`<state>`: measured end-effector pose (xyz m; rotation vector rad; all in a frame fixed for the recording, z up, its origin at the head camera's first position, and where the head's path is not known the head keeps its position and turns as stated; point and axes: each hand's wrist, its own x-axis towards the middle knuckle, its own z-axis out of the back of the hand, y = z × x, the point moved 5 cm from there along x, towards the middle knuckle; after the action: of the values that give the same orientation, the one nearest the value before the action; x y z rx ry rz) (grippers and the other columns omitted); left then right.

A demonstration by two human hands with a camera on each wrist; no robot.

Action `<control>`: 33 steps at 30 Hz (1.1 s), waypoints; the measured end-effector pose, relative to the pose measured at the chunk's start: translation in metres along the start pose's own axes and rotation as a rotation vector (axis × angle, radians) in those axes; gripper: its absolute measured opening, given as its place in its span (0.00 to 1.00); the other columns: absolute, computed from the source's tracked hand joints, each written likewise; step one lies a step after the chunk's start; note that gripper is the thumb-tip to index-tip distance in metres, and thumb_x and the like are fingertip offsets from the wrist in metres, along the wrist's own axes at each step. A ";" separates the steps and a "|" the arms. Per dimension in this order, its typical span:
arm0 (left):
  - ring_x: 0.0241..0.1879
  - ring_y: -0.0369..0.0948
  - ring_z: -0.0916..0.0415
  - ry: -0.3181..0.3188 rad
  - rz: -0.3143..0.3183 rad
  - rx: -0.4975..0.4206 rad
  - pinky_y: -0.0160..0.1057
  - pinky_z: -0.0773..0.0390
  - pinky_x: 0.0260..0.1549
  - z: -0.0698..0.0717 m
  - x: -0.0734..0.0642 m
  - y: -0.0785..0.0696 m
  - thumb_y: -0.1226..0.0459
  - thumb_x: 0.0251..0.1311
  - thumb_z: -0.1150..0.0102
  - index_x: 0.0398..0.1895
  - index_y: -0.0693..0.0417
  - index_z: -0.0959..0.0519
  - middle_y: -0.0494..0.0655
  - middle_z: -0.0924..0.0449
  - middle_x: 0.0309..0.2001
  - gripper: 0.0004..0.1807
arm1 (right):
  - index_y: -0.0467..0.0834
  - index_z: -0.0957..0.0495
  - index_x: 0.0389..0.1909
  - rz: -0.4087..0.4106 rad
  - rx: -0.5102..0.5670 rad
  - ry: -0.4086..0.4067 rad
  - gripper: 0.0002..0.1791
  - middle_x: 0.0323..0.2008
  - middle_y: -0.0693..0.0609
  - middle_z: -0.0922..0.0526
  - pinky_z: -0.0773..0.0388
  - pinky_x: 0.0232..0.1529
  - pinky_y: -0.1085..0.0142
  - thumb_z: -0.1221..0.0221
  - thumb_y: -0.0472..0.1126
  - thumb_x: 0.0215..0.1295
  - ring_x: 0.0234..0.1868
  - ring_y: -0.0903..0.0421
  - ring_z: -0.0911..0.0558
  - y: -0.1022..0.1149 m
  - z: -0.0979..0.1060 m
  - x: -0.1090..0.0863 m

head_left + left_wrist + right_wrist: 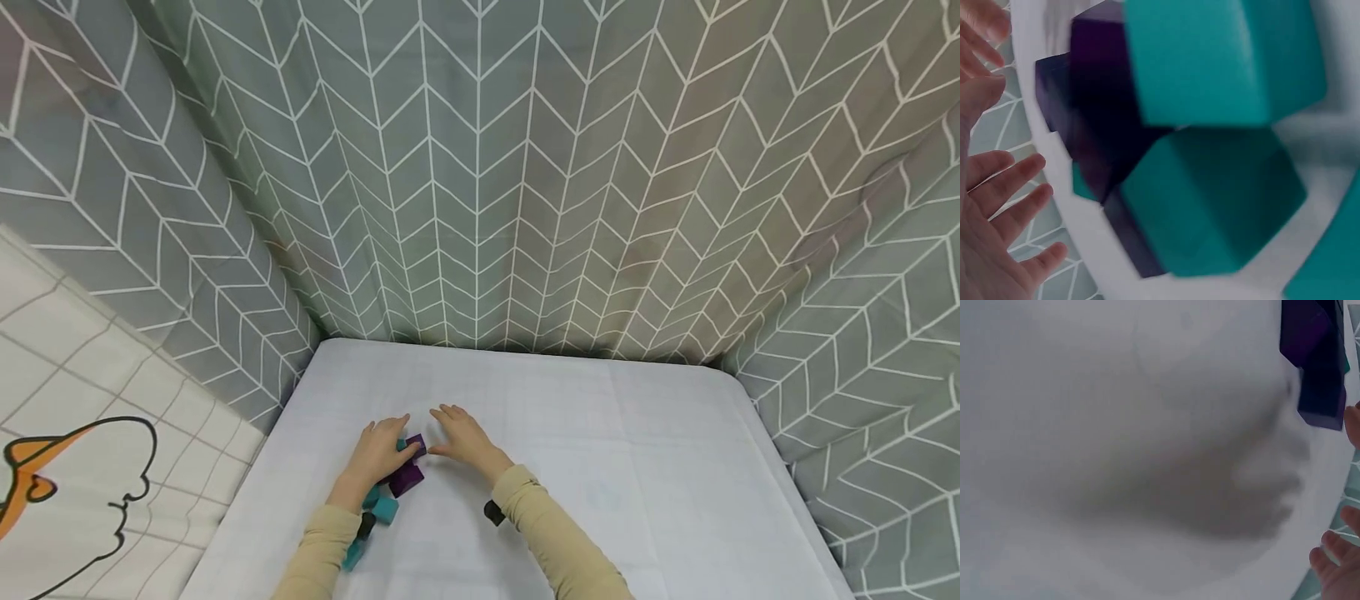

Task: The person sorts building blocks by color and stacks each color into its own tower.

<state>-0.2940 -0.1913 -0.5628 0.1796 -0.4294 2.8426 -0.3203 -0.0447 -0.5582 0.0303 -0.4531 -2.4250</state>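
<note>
Tan sleeves, nearest the camera, enter at the bottom edge of the head view, crossing a white table. Left hand: left of lower centre, fingers parted, gripping nothing; thumb contact with the purple blocks cannot be told. Right hand: near lower centre, fingers spread, holding nothing. Smaller still, purple blocks lie beside the left hand, teal blocks nearer the bottom edge, a lone black block at the right cuff. Likely hazards: a stray thumb could scatter the purple pieces; a lowered cuff could drag the black one.
</note>
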 end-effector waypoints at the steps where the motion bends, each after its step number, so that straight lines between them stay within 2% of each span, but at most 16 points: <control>1: 0.49 0.52 0.30 -0.004 0.005 0.003 0.58 0.35 0.47 -0.002 -0.001 0.001 0.49 0.49 0.40 0.53 0.62 0.29 0.56 0.25 0.47 0.32 | 0.42 0.37 0.60 0.001 0.015 0.005 0.37 0.59 0.44 0.34 0.39 0.58 0.58 0.40 0.54 0.52 0.60 0.47 0.36 0.002 -0.005 0.001; 6: 0.39 0.48 0.27 -0.042 0.013 0.011 0.52 0.29 0.38 -0.009 -0.006 0.002 0.52 0.42 0.34 0.43 0.60 0.24 0.51 0.24 0.39 0.27 | 0.41 0.33 0.57 0.026 0.067 0.002 0.30 0.54 0.48 0.29 0.36 0.56 0.65 0.40 0.49 0.54 0.56 0.53 0.33 0.014 -0.027 0.001; 10: 0.35 0.46 0.28 -0.032 0.030 0.000 0.51 0.28 0.34 -0.015 -0.010 0.000 0.54 0.39 0.33 0.38 0.59 0.23 0.48 0.25 0.35 0.23 | 0.41 0.31 0.54 0.042 0.044 -0.011 0.27 0.51 0.51 0.26 0.34 0.53 0.68 0.40 0.47 0.55 0.51 0.56 0.30 0.022 -0.037 0.000; 16: 0.32 0.45 0.28 -0.001 0.050 -0.012 0.49 0.29 0.29 -0.024 -0.012 -0.004 0.59 0.37 0.32 0.33 0.57 0.24 0.47 0.26 0.30 0.19 | 0.45 0.27 0.49 0.034 -0.040 -0.052 0.21 0.44 0.54 0.23 0.30 0.41 0.68 0.39 0.46 0.54 0.42 0.57 0.29 0.029 -0.041 -0.002; 21: 0.32 0.46 0.27 -0.019 0.053 -0.040 0.50 0.29 0.29 -0.030 -0.008 -0.004 0.61 0.37 0.32 0.31 0.57 0.25 0.47 0.25 0.29 0.16 | 0.47 0.25 0.44 0.040 -0.110 -0.103 0.17 0.39 0.56 0.22 0.30 0.35 0.69 0.39 0.46 0.52 0.37 0.59 0.29 0.029 -0.039 0.000; 25: 0.31 0.47 0.27 -0.066 0.005 -0.087 0.51 0.29 0.28 -0.028 -0.005 -0.003 0.64 0.37 0.32 0.29 0.58 0.25 0.49 0.25 0.28 0.15 | 0.47 0.25 0.40 0.028 -0.127 -0.122 0.14 0.36 0.57 0.23 0.31 0.32 0.69 0.39 0.47 0.53 0.36 0.59 0.29 0.024 -0.036 0.003; 26: 0.30 0.47 0.28 -0.089 -0.024 -0.084 0.50 0.29 0.27 -0.026 -0.004 -0.005 0.63 0.37 0.31 0.29 0.58 0.25 0.49 0.26 0.28 0.15 | 0.47 0.25 0.40 0.027 -0.129 -0.124 0.14 0.36 0.57 0.23 0.31 0.32 0.69 0.39 0.48 0.53 0.36 0.60 0.29 0.023 -0.036 0.003; 29: 0.29 0.46 0.28 -0.106 -0.064 -0.108 0.49 0.30 0.25 -0.023 -0.002 -0.005 0.64 0.36 0.31 0.28 0.58 0.26 0.49 0.26 0.27 0.15 | 0.48 0.24 0.38 0.029 -0.129 -0.118 0.14 0.35 0.58 0.23 0.32 0.31 0.70 0.40 0.49 0.53 0.35 0.60 0.29 0.019 -0.034 0.006; 33: 0.29 0.46 0.27 -0.080 -0.048 -0.150 0.49 0.29 0.27 -0.025 0.006 -0.002 0.65 0.35 0.31 0.28 0.58 0.25 0.48 0.25 0.27 0.15 | 0.48 0.24 0.38 0.026 -0.125 -0.092 0.14 0.34 0.58 0.24 0.32 0.31 0.70 0.40 0.51 0.53 0.35 0.61 0.29 0.015 -0.033 0.010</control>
<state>-0.3011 -0.1805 -0.5854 0.2706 -0.6437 2.7492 -0.3142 -0.0717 -0.5833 -0.1403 -0.3402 -2.4318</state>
